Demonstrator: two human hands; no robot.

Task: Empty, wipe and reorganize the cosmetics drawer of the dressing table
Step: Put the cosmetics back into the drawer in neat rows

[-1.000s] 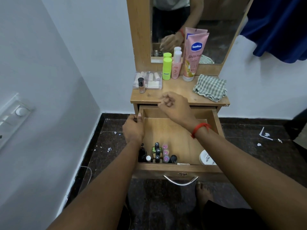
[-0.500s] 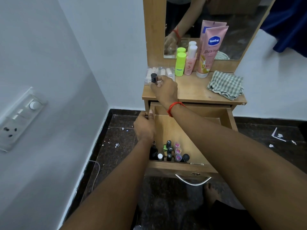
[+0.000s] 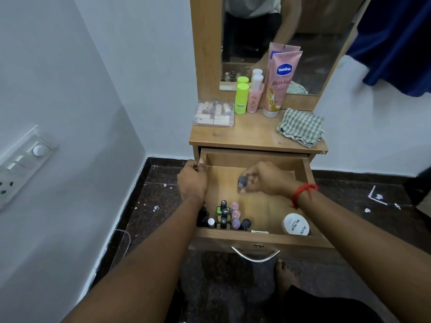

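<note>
The wooden drawer [image 3: 307,169] of the dressing table stands pulled out. My left hand [image 3: 192,179] grips its left wall near the back corner. Over the drawer's middle, my right hand [image 3: 265,180] pinches a small black-capped bottle [image 3: 242,184], blurred by motion. Several nail polish bottles [image 3: 224,214] stand in rows at the drawer's front left. A round white nail polish remover tub [image 3: 295,224] lies at the front right.
On the tabletop [image 3: 251,134] stand a clear box of small cosmetics [image 3: 213,114], a green bottle [image 3: 241,99], a pink bottle [image 3: 254,96], a Vaseline tube [image 3: 279,85] and a checked cloth [image 3: 300,127]. A mirror rises behind. A wall stands close on the left; my bare foot [image 3: 283,276] is below the drawer handle [image 3: 255,256].
My right hand took the black-capped bottle off the tabletop's left side and carried it down over the drawer. My left hand stayed on the drawer's left wall.
</note>
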